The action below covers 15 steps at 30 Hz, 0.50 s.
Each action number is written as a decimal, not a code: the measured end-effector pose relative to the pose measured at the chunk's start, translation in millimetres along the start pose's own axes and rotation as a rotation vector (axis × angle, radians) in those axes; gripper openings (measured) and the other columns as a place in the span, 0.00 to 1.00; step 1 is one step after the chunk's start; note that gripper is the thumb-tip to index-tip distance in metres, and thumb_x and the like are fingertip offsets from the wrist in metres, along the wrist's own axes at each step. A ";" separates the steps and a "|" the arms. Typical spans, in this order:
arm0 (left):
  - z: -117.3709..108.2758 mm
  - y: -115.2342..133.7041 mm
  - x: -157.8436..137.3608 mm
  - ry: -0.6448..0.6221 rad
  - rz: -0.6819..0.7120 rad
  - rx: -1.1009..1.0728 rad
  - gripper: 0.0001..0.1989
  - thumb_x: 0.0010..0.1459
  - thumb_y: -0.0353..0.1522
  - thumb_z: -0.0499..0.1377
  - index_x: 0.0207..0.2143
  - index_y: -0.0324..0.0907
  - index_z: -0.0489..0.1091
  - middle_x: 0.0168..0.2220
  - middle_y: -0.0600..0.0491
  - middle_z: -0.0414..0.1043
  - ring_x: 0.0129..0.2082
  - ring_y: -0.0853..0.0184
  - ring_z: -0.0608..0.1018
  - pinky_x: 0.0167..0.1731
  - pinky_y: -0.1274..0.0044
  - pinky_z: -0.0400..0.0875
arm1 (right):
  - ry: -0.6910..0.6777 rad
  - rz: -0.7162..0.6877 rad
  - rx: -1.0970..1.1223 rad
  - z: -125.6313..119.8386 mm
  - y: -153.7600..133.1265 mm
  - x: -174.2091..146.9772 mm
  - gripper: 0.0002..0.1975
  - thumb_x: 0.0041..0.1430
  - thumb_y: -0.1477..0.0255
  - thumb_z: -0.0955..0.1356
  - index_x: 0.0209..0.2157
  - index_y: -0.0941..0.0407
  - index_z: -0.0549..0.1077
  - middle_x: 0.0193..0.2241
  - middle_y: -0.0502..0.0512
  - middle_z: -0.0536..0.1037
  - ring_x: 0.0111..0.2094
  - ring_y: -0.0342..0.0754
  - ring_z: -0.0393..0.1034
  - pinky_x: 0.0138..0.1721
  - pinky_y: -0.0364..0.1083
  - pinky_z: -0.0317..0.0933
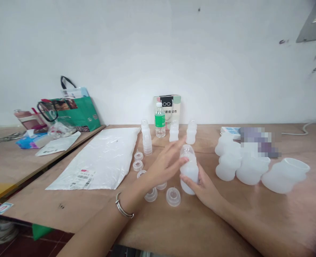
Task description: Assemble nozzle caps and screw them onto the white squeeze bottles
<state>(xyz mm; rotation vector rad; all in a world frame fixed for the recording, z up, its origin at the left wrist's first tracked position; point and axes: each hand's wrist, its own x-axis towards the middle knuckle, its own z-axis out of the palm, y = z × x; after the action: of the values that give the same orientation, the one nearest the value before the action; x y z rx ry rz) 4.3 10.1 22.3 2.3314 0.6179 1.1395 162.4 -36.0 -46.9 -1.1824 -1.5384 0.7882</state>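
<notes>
My right hand (204, 185) is wrapped around a frosted white baby bottle (191, 173), which stands upright near the middle of the table. A clear domed cap covers its top. From the left, my left hand (168, 159) reaches to it with fingers stretched out and apart; the thumb lies by the base of the dome, and I cannot tell whether it presses there. Several translucent bottle collars (173, 196) with nipples lie below and left of my left hand, partly hidden by the wrist. Uncapped frosted bottles (285, 175) are grouped at the right.
Capped baby bottles (191, 132) stand at the back, beside a green-labelled water bottle (160, 123) and a paper bag (176, 117). A white plastic mailer (99, 153) covers the left part of the table. A green bag (85, 117) sits on the adjoining table.
</notes>
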 end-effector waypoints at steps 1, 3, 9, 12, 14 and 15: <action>-0.7 -2.9 -0.1 0.071 -0.013 -0.010 0.23 0.61 0.35 0.50 0.58 0.51 0.52 0.58 0.51 0.57 0.56 0.63 0.62 0.54 0.67 0.58 | 0.078 -0.006 -0.014 2.1 4.1 4.1 0.22 0.53 0.62 0.66 0.48 0.54 0.59 0.42 0.56 0.70 0.43 0.52 0.66 0.43 0.51 0.63; -2.0 -8.6 -1.4 0.208 -0.045 -0.034 0.20 0.62 0.35 0.48 0.57 0.49 0.55 0.57 0.49 0.57 0.54 0.64 0.64 0.52 0.69 0.61 | 0.248 -0.009 -0.045 6.3 14.2 17.9 0.23 0.52 0.63 0.66 0.47 0.55 0.57 0.44 0.59 0.69 0.45 0.54 0.64 0.46 0.54 0.61; -2.2 -13.4 -7.9 0.169 -0.041 -0.019 0.16 0.62 0.34 0.48 0.52 0.45 0.61 0.53 0.48 0.62 0.53 0.65 0.65 0.50 0.71 0.62 | 0.444 -0.003 -0.080 17.6 48.6 88.6 0.23 0.48 0.67 0.65 0.46 0.59 0.57 0.45 0.66 0.68 0.47 0.58 0.63 0.48 0.57 0.57; -3.6 -14.6 -8.8 0.186 -0.050 -0.023 0.15 0.62 0.33 0.48 0.51 0.45 0.62 0.52 0.49 0.62 0.53 0.65 0.65 0.50 0.72 0.62 | 0.475 -0.005 -0.072 17.9 61.8 120.4 0.23 0.47 0.66 0.65 0.45 0.58 0.58 0.43 0.64 0.70 0.44 0.57 0.66 0.46 0.56 0.59; -5.3 -16.7 -8.7 0.208 -0.063 -0.025 0.14 0.62 0.34 0.48 0.50 0.45 0.62 0.51 0.49 0.63 0.52 0.66 0.65 0.50 0.72 0.62 | 0.497 0.004 -0.066 16.3 69.3 135.0 0.23 0.46 0.65 0.66 0.44 0.58 0.59 0.42 0.64 0.71 0.44 0.57 0.66 0.45 0.55 0.60; -5.9 -17.9 -8.6 0.214 -0.070 -0.028 0.14 0.62 0.34 0.48 0.50 0.45 0.63 0.51 0.49 0.63 0.52 0.66 0.66 0.50 0.73 0.62 | 0.510 0.009 -0.063 15.3 72.6 140.3 0.23 0.46 0.65 0.66 0.44 0.57 0.59 0.42 0.64 0.71 0.44 0.57 0.66 0.45 0.56 0.60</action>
<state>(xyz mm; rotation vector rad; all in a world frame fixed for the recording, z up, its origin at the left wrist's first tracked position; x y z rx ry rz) -8.6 20.5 10.0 2.1634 0.7474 1.3663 166.2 120.6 -72.5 -1.3148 -1.1397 0.4004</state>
